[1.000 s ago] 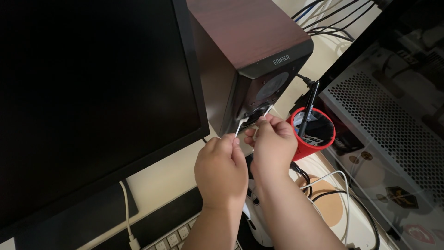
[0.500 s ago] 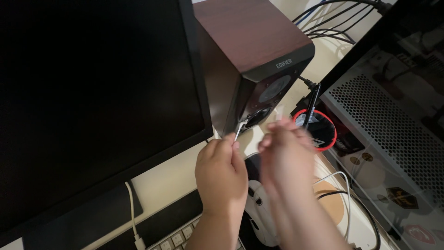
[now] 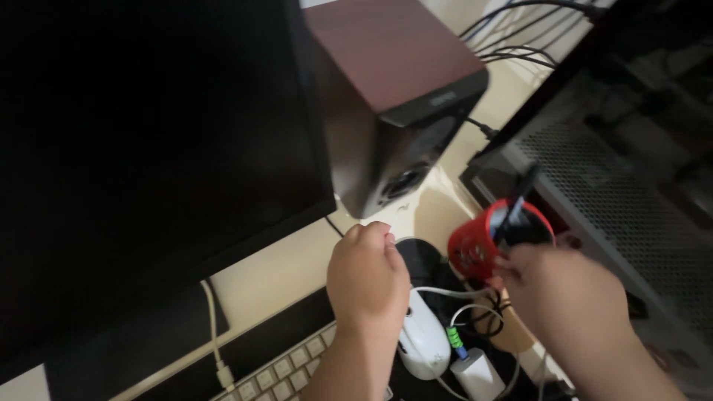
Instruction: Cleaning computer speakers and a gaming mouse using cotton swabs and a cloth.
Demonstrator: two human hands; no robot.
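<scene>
Curling into a loose fist, the left hand [image 3: 368, 278] hovered just above the white mouse [image 3: 423, 338]; whether it pinched anything could not be told. Blurred, the right hand [image 3: 568, 297] touched the red cup [image 3: 475, 249] at its fingertips, its grasp unclear.

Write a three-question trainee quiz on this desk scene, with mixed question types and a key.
1. True or false: the right hand is at the red cup.
2. Which thing lies just below the left hand? A) white mouse B) stapler C) phone
3. Fill in: the wooden speaker stands between the black monitor and the ____ computer case.

Key: 1 true; 2 A; 3 perforated. The left hand is closed in a fist; whether it holds anything cannot be told. The right hand is blurred at the cup's side, so its grip is unclear.
</scene>
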